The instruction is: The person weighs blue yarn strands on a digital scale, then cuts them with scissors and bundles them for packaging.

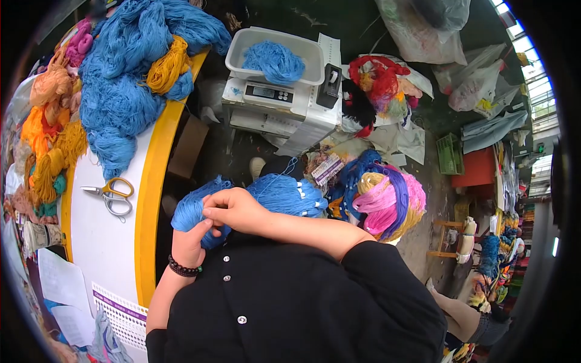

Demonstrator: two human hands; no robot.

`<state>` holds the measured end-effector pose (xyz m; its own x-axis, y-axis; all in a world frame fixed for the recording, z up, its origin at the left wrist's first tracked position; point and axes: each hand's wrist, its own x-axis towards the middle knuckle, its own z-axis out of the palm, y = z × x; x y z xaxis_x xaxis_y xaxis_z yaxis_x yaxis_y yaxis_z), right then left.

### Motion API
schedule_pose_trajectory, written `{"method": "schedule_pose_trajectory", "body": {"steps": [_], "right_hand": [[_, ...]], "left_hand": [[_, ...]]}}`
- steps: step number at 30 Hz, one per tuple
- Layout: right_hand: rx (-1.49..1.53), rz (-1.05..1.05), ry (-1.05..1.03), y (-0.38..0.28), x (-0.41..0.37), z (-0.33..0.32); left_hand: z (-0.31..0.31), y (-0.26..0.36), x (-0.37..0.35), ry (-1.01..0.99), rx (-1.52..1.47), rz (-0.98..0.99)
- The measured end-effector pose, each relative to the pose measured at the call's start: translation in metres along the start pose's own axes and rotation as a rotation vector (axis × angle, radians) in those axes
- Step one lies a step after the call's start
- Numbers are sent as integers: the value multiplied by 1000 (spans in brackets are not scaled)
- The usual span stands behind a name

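Note:
My left hand [190, 241], with a dark beaded bracelet at the wrist, is closed on a skein of blue thread [195, 204] in front of my chest. Bent over the same skein, my right hand [235, 209] has thumb and fingers pinched together at the strands; the exact bit of thread between them is too small to make out. Another bundle of blue thread [284, 195] with small white ties lies just beyond, over my lap. To its right are a dark blue bundle [361, 172] and a pink, purple and tan bundle [405, 199].
Scissors [115, 195] lie on the white, yellow-edged table [115, 242] at left, below a large blue thread heap [121, 78]. Ahead, a digital scale [266, 92] carries a white tub [235, 51] with blue thread. A tape dispenser [330, 85] stands beside it. Another person's arm [457, 311] shows at lower right.

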<state>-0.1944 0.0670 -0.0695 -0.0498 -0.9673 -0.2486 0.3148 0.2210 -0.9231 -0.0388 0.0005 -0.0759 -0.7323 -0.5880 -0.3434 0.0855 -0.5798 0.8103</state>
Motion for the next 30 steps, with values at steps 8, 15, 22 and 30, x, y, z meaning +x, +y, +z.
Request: {"method": "schedule_pose_trajectory", "body": {"steps": [8, 15, 22, 30], "right_hand": [[-609, -130, 402, 16, 11, -91], [-1349, 7, 1150, 13, 3, -337], [-1481, 55, 1060, 16, 5, -367], [-1684, 4, 930, 6, 2, -375]], "left_hand": [[-11, -9, 2, 108, -25, -65], [-19, -16, 10, 202, -34, -76], [-17, -19, 21, 244, 25, -99], [-15, -19, 28, 258, 17, -122]]}}
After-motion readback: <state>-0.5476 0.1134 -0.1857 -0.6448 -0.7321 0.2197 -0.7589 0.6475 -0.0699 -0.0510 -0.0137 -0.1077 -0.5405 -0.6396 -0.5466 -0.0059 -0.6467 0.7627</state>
